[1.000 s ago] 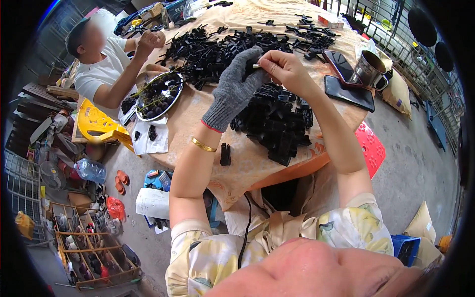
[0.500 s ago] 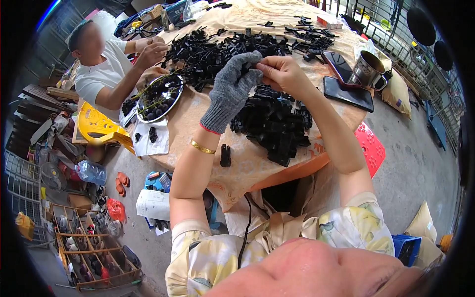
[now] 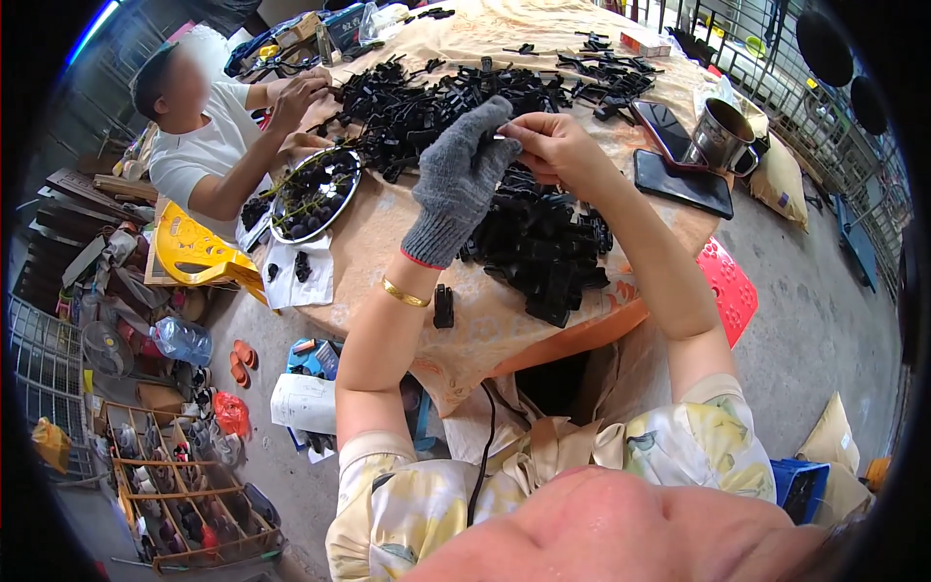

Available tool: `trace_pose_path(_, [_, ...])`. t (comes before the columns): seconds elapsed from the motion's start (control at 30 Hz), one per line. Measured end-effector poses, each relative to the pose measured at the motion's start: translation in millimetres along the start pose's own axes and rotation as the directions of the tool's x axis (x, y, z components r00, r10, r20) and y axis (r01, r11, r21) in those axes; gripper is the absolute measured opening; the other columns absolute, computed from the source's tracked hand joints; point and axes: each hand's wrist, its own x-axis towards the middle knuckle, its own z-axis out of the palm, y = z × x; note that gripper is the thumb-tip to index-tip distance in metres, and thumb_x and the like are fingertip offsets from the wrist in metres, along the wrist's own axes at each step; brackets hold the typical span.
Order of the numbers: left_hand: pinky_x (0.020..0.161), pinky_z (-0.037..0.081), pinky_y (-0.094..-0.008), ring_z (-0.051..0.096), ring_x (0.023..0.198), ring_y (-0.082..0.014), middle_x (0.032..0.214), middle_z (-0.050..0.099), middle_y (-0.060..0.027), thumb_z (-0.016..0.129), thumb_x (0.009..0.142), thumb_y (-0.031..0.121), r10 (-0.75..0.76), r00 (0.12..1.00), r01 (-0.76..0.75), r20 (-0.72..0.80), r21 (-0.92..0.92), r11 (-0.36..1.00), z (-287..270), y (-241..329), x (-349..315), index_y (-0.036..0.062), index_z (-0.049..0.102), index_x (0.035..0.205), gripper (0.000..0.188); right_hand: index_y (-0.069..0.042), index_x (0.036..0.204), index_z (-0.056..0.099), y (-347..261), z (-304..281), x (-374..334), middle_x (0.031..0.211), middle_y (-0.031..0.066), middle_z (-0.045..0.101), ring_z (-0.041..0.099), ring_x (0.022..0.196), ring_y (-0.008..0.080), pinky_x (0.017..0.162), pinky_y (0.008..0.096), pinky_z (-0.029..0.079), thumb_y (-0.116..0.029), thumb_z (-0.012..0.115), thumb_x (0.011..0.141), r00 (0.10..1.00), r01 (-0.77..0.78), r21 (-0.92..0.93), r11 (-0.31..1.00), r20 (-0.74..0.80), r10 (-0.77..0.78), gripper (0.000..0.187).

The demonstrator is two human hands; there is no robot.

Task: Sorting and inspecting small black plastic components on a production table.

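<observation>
Above the table my left hand (image 3: 462,184), in a grey knitted glove, is closed with its fingertips toward my right hand. My bare right hand (image 3: 561,150) pinches with thumb and forefinger right at the gloved fingertips. Whatever small piece sits between them is mostly covered by the fingers and too small to name. Beneath my hands lies a near pile of black plastic parts (image 3: 543,257). A single black part (image 3: 443,307) lies apart from it, near my left wrist. Beyond my hands spreads a larger heap of thin black parts (image 3: 393,112).
Across the left corner sits a co-worker (image 3: 208,131), hands raised at the heap. Dark grapes (image 3: 325,197) fill a silver plate beside them. To the right are two phones (image 3: 683,184) and a metal mug (image 3: 722,136). A red stool (image 3: 725,291) stands by the table's right edge.
My left hand has shifted slightly right and down, its glove tilting a little. My right hand keeps its pinch in nearly the same place. The co-worker's head and hands have moved slightly.
</observation>
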Motion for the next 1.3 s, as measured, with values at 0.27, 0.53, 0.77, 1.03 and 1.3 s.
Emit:
trace_pose_path(0.27, [0.065,0.049,-0.0331,0.061,0.075,-0.0285,0.089,0.06,-0.0133,0.069,0.067,0.006,-0.028,0.995,0.003,0.093,0.262,0.965,6,-3,-5,0.0129,0.025,0.135,0.081,0.002,0.087,0.062,9,6,1,0.075,0.0038,0.062,0.056,0.068,0.0054,0.061,0.0201,0.046,-0.007,0.068,0.074,0.838,0.443,-0.629,0.639,0.038,-0.544,0.017])
trace_pose_path(0.53, [0.082,0.049,-0.0304,0.058,0.092,-0.0193,0.102,0.058,-0.0093,0.067,0.073,0.004,-0.324,0.909,0.414,0.262,-0.652,0.635,-17,-1,9,0.0002,0.042,0.121,0.055,-0.005,0.081,0.065,-7,-27,2,0.06,-0.0042,0.054,0.045,0.052,0.0008,0.045,0.0163,0.035,-0.024,0.067,0.077,0.903,0.352,-0.281,0.893,-0.151,-0.403,0.02])
trace_pose_path(0.77, [0.073,0.053,-0.0336,0.061,0.083,-0.0207,0.095,0.06,-0.0122,0.065,0.074,0.004,-0.231,0.803,0.593,0.549,-0.773,0.224,-13,2,3,-0.0003,0.053,0.099,0.029,-0.004,0.095,0.06,0,-23,0,0.06,-0.007,0.046,0.034,0.047,0.0007,0.042,0.0159,0.026,-0.019,0.059,0.084,0.95,0.248,0.141,0.958,0.157,-0.269,0.018])
trace_pose_path(1.03, [0.07,0.053,-0.0316,0.062,0.072,-0.0187,0.082,0.061,-0.0096,0.064,0.075,0.007,-0.375,0.72,0.672,0.584,-0.722,0.164,-11,5,2,0.0021,0.052,0.089,0.019,-0.003,0.097,0.059,-1,-15,-1,0.064,-0.0057,0.049,0.036,0.049,0.0007,0.042,0.0162,0.027,-0.019,0.057,0.085,0.916,0.369,-0.12,0.922,0.215,-0.338,0.02])
trace_pose_path(1.3, [0.068,0.051,-0.0254,0.059,0.077,-0.0133,0.086,0.058,-0.0072,0.058,0.079,-0.003,-0.447,0.882,0.41,0.148,-0.709,0.574,2,9,4,0.002,0.052,0.097,0.019,-0.003,0.087,0.055,5,-9,1,0.064,-0.0029,0.05,0.04,0.05,0.0014,0.043,0.0161,0.03,-0.016,0.053,0.087,0.894,0.415,-0.408,0.813,0.018,-0.447,0.013])
